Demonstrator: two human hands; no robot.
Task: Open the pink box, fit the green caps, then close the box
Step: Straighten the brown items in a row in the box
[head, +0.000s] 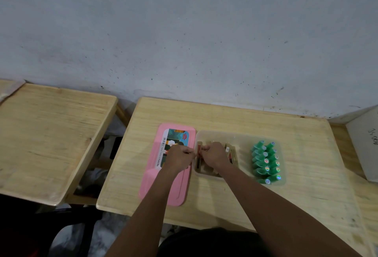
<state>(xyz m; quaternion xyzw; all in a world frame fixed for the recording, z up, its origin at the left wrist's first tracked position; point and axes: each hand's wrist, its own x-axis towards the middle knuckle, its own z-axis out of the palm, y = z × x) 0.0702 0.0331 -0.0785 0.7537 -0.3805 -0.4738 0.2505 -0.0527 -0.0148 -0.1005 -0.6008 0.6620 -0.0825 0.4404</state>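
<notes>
The pink lid [155, 183] lies flat on the table, label side up, left of the clear box [241, 136]. Inside the box, brown and gold packs [232, 154] fill the left part, and several green caps [263, 162] lie in two rows at the right. My left hand [180, 159] rests over the lid. My right hand [212, 154] is over the box's left part. Both hands have curled fingers and meet at the box's left rim, pinching a small reddish piece [198, 153] between them; what it is stays hidden.
The work table [225, 199] stands against a grey wall. A second wooden table [51, 134] sits to the left across a gap. A white carton [366, 146] stands at the right edge.
</notes>
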